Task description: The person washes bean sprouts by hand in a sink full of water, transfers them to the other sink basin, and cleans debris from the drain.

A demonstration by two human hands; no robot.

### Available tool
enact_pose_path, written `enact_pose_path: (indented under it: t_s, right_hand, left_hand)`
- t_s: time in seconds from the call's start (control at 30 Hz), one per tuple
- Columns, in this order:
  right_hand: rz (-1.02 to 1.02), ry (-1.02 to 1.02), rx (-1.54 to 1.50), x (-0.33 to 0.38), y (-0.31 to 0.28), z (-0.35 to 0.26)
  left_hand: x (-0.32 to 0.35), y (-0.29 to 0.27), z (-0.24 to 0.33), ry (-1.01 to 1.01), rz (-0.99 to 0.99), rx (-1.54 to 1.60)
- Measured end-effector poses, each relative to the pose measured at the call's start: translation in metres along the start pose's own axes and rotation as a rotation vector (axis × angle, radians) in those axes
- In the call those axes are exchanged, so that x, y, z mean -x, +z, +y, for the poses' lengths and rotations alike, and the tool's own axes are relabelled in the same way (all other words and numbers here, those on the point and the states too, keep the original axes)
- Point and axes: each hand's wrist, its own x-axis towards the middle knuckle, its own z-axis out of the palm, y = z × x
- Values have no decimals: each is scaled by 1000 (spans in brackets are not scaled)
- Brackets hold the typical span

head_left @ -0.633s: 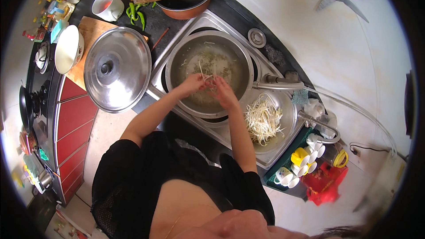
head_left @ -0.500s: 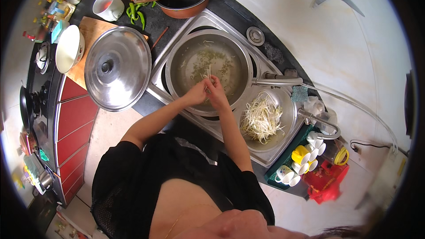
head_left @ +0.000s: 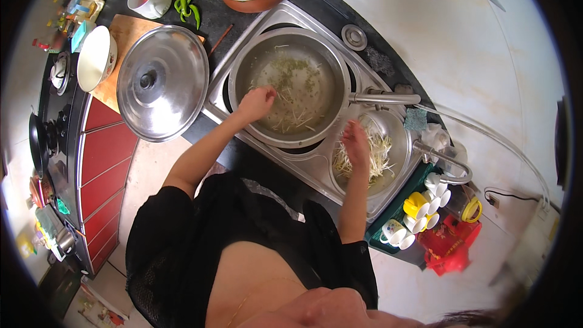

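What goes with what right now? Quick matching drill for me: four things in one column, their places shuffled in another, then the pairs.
Things
1. left hand
2. right hand
3. heap of bean sprouts
4. green peppers

Places
A. on the dark counter
B. over the heap of bean sprouts
C. in the smaller sink bowl
D. over the left part of the large metal basin

Pairs: 1-D, 2-B, 3-C, 4-A
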Motion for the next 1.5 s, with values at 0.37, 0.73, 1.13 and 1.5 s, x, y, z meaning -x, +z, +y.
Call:
enact_pose_path:
  t_s: [0.37,0.73,1.13,1.5]
  right_hand:
    - [291,-554,1248,2,-46,4]
    - [-359,-329,1935,-81,65,75]
    - [-235,-377,1792,-67,56,38]
    - [-423,-120,2153,-69,60,61]
  left_hand:
    - [6,93,-23,-132,-324,-287]
    - [-22,171,-130,271,-95,219]
    - [-9,39,-7,-72,-46,-37]
    - [-5,84,-38,121,-430,-168]
